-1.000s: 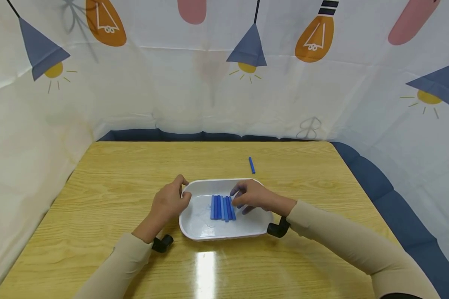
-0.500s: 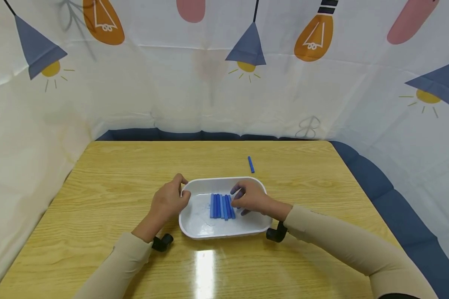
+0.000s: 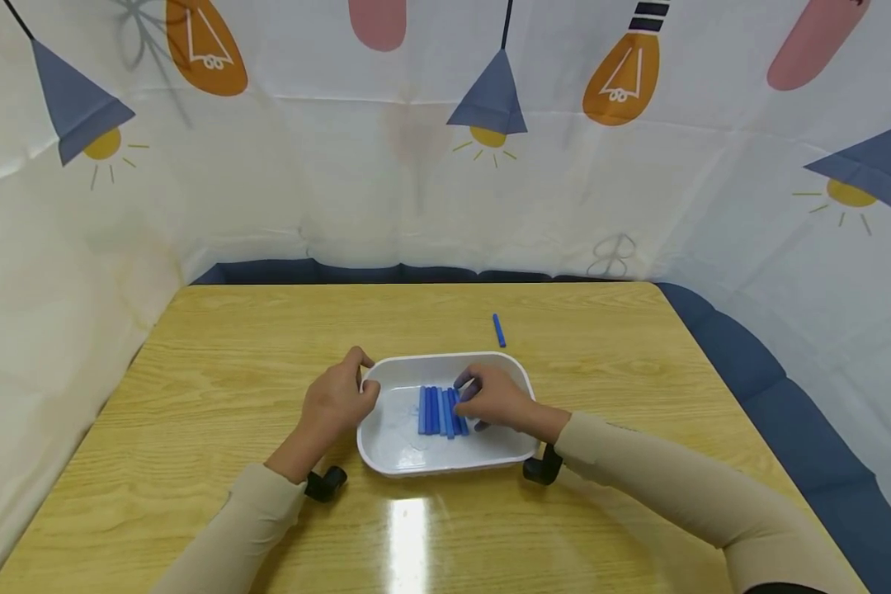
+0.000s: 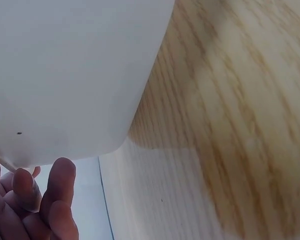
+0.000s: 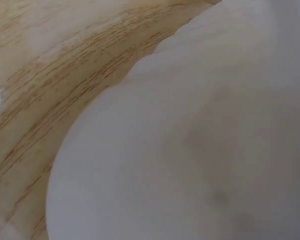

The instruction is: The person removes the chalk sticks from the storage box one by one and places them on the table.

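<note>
A white tray with rounded corners stands on the wooden table. My left hand holds its left rim, thumb over the edge; in the left wrist view, curled fingers show by the tray's outer wall. Inside the tray several thin blue sticks, lighter and darker, lie side by side in a row. My right hand is over the right end of this row, thumb and forefinger at the rightmost sticks. Whether it pinches one is hidden. The right wrist view shows mostly blurred white tray, without the fingers.
One more blue stick lies on the table behind the tray. A dark blue padded edge borders the table at the right and back. White cloth printed with lamps and bulbs hangs around it.
My right hand has shifted slightly left, its thumb now over the rightmost sticks. The left hand stays on the tray rim, and the stick row looks the same.
</note>
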A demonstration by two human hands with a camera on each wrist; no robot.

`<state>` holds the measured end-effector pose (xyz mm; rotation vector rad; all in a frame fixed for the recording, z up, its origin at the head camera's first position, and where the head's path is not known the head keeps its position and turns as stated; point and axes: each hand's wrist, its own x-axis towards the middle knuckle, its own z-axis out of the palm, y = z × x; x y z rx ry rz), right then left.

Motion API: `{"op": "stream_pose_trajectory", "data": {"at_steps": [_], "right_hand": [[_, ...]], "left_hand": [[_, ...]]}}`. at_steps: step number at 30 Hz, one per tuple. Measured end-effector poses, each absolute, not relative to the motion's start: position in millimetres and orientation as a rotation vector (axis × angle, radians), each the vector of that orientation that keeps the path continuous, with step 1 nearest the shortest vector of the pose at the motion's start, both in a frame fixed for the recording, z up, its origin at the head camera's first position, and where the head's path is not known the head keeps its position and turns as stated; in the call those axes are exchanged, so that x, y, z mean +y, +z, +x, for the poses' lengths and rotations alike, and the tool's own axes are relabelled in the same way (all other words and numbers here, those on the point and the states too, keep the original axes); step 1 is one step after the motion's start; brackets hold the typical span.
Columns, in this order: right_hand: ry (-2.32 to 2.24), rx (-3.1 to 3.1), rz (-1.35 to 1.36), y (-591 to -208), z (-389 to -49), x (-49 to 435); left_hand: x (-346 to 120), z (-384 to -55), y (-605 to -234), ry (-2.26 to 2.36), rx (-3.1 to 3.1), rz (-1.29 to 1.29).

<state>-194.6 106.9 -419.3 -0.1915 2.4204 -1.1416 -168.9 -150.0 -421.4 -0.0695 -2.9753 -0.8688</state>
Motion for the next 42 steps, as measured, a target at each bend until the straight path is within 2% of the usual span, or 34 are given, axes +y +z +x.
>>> {"op": "stream_pose_trajectory", "data": {"at_steps": [42], "right_hand": [[-1.129, 2.460, -0.136, -432, -207, 106]], "left_hand": [[-147, -177, -420, -0.891, -2.977, -0.071]]}}
